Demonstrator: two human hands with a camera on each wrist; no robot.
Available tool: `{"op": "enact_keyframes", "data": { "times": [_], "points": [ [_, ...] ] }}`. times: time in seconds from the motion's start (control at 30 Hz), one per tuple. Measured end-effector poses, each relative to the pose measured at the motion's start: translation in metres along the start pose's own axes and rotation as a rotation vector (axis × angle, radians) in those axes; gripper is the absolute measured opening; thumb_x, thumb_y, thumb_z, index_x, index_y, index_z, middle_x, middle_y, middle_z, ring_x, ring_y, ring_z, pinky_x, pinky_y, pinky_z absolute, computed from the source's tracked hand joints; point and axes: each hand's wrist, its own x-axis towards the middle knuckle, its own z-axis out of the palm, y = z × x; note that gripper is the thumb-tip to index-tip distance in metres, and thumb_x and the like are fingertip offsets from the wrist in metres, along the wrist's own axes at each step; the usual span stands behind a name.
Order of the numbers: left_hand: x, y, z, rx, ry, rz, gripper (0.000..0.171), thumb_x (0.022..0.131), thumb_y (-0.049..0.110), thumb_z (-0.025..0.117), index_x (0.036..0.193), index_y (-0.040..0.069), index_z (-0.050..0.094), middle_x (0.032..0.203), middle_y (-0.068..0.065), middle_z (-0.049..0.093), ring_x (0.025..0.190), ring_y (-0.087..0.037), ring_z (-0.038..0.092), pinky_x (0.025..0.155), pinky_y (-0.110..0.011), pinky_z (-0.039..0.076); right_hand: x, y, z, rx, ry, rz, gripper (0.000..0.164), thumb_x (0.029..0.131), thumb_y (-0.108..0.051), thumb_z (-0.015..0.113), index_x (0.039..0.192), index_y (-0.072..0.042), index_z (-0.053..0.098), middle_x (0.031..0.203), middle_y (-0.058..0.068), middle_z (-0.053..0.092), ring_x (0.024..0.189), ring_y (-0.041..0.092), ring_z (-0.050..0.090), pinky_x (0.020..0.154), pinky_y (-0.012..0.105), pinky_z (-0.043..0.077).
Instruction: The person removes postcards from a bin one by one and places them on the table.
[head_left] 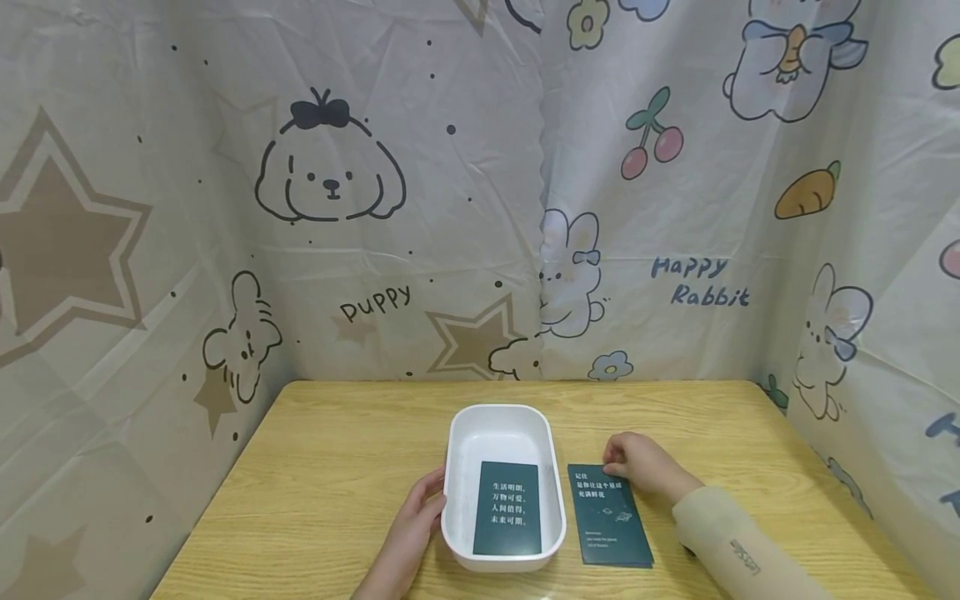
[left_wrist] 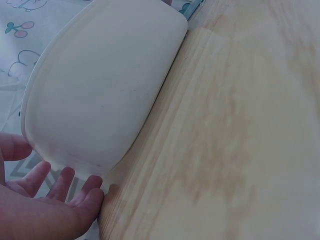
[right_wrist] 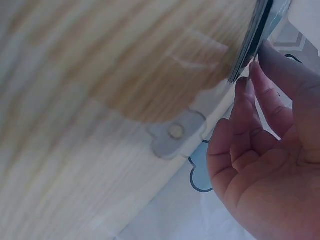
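Note:
A white rectangular tray (head_left: 498,435) stands on the table, and a dark green card (head_left: 507,537) with white lettering lies inside it, towards the near end. My left hand (head_left: 415,523) touches the tray's left outer wall; in the left wrist view its fingers (left_wrist: 64,177) are spread against the wall. To the right of the tray is a small stack of dark green cards (head_left: 611,529) with white print. At the stack's far right corner my right hand (head_left: 645,467) pinches the top card between thumb and fingertips. The right wrist view shows the stack's layered edge (right_wrist: 245,50) beside those fingertips.
The yellow wood-grain table (head_left: 337,467) extends to both sides of the tray. A pale curtain (head_left: 450,183) with cartoon prints hangs behind the table and along its sides.

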Motion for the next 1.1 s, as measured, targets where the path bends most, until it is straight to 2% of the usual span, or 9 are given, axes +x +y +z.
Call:
{"op": "enact_keyframes", "data": {
  "times": [0.23, 0.5, 0.77, 1.1],
  "points": [
    [0.001, 0.001, 0.001, -0.01, 0.0, 0.021, 0.046, 0.098, 0.018, 0.045, 0.142, 0.005, 0.039, 0.144, -0.024, 0.042, 0.128, -0.033, 0.041, 0.105, -0.052, 0.041, 0.0, 0.0, -0.001, -0.018, 0.014, -0.008, 0.012, 0.079, -0.015, 0.074, 0.079, -0.015, 0.062, 0.076, 0.001, 0.052, 0.071, 0.016, 0.047, 0.065, 0.034, 0.047],
    [0.002, 0.001, 0.001, -0.003, 0.006, 0.019, 0.046, 0.098, 0.018, 0.045, 0.142, 0.006, 0.04, 0.143, -0.023, 0.043, 0.126, -0.033, 0.042, 0.103, -0.051, 0.042, 0.0, 0.0, -0.002, -0.025, 0.005, 0.009, 0.011, 0.08, -0.017, 0.073, 0.082, -0.016, 0.062, 0.076, 0.0, 0.052, 0.072, 0.016, 0.048, 0.065, 0.034, 0.046],
    [0.001, 0.001, 0.001, -0.013, 0.002, 0.019, 0.046, 0.098, 0.018, 0.045, 0.142, 0.005, 0.04, 0.143, -0.024, 0.043, 0.127, -0.033, 0.041, 0.105, -0.052, 0.041, 0.002, -0.002, -0.003, -0.071, 0.022, -0.011, 0.011, 0.083, -0.02, 0.071, 0.083, -0.018, 0.061, 0.073, -0.001, 0.052, 0.068, 0.015, 0.048, 0.061, 0.032, 0.045],
    [0.0, 0.001, 0.001, -0.007, 0.005, 0.016, 0.046, 0.098, 0.018, 0.045, 0.142, 0.005, 0.04, 0.143, -0.024, 0.043, 0.126, -0.034, 0.042, 0.104, -0.052, 0.041, 0.002, -0.032, -0.012, -0.074, 0.08, -0.027, 0.006, 0.087, -0.021, 0.067, 0.085, -0.018, 0.062, 0.073, -0.002, 0.053, 0.065, 0.014, 0.048, 0.056, 0.03, 0.046]
  ]
}}
